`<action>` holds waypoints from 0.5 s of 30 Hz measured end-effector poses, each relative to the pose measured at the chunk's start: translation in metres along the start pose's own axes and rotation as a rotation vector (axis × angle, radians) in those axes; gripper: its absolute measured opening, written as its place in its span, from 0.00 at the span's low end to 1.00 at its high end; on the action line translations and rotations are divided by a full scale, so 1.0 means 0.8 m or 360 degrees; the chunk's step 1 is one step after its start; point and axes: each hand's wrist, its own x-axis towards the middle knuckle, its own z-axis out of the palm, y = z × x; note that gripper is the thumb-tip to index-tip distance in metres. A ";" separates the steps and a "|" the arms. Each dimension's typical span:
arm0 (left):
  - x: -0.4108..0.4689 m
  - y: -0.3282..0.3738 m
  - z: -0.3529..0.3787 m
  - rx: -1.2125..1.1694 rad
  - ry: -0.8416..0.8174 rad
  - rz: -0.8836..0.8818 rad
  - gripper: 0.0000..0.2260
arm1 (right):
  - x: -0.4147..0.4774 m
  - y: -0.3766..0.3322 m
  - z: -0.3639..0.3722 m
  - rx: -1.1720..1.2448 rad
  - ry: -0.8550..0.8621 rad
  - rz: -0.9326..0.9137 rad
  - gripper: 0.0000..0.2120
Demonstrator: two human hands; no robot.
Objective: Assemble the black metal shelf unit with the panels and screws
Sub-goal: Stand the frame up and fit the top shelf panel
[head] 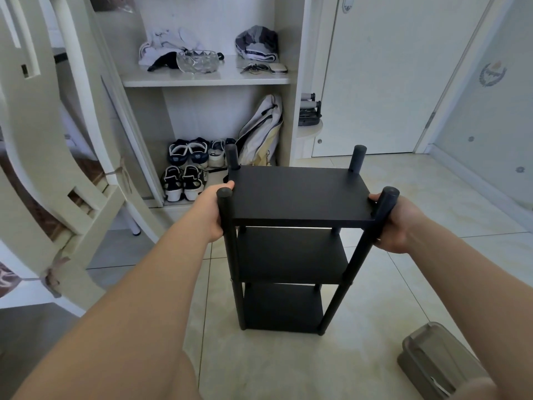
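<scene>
A black shelf unit [297, 194] stands upright on the tiled floor in the middle of the view. It has three flat panels stacked on four round black posts, and the post tops stick up above the top panel. My left hand [212, 210] grips the top panel's left edge beside the near left post [227, 226], thumb on top. My right hand [396, 223] grips the right edge around the near right post [380, 220]. No loose screws or panels show.
An open cupboard [207, 79] behind the shelf holds shoes, a bag, clothes and a glass bowl. A cream chair [72, 174] stands at the left. A grey lidded plastic box [438, 362] lies on the floor at the lower right. A white door fills the right background.
</scene>
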 end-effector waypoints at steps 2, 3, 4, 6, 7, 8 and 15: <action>0.001 -0.001 0.001 -0.0014 0.0017 0.0002 0.11 | 0.001 0.002 -0.001 -0.0014 0.0018 -0.0032 0.04; 0.002 -0.001 0.001 -0.0026 0.0027 0.0000 0.11 | 0.002 0.003 -0.001 0.0013 0.0018 -0.0045 0.05; 0.002 -0.001 0.001 -0.0034 0.0036 -0.0002 0.11 | 0.002 0.003 0.000 0.0049 0.0015 -0.0055 0.05; 0.003 -0.002 0.002 -0.0048 0.0045 -0.0002 0.11 | 0.001 0.003 0.002 0.0108 0.0017 -0.0066 0.05; 0.005 -0.003 0.002 -0.0066 0.0046 -0.0003 0.11 | 0.000 0.003 0.003 0.0135 0.0017 -0.0069 0.06; 0.007 -0.004 0.002 -0.0087 0.0046 -0.0006 0.11 | 0.000 0.004 0.004 0.0160 0.0014 -0.0072 0.06; 0.009 -0.002 0.008 -0.0176 0.0065 -0.0068 0.10 | 0.005 0.004 0.005 0.0226 -0.0014 -0.0092 0.08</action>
